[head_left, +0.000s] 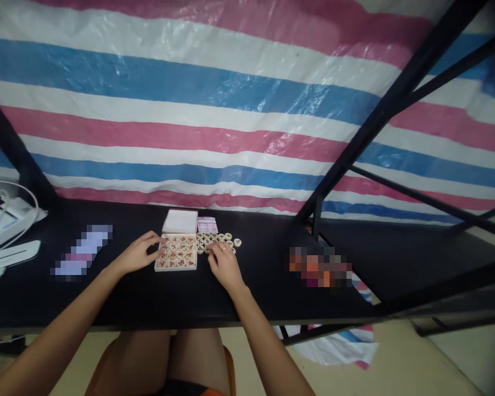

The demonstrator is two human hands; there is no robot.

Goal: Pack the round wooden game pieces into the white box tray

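Red characters mark the round pieces (177, 252) inside one white open box (176, 269), just below the middle of the frame and left of centre; we count four rows of four, although our left hand (137, 254) partly covers the upper left corner. Its fingertips are at the box's left edge, and we cannot tell whether they grasp a piece. Our right hand (225, 268), with one ring (224, 248), rests over the dark-marked pieces (237, 242) beside the box. It hides several of them, so we count at least ten but not exactly; whether it grips one, we cannot tell. Behind the box lie one white lid-like tray (180, 221) and one pink-and-white paper (207, 224), its print too small for reading. Two pixelated patches, one at left (82, 250) and one at right (319, 267), conceal their objects. At the left edge, white devices (14, 256) are cut off by the frame.
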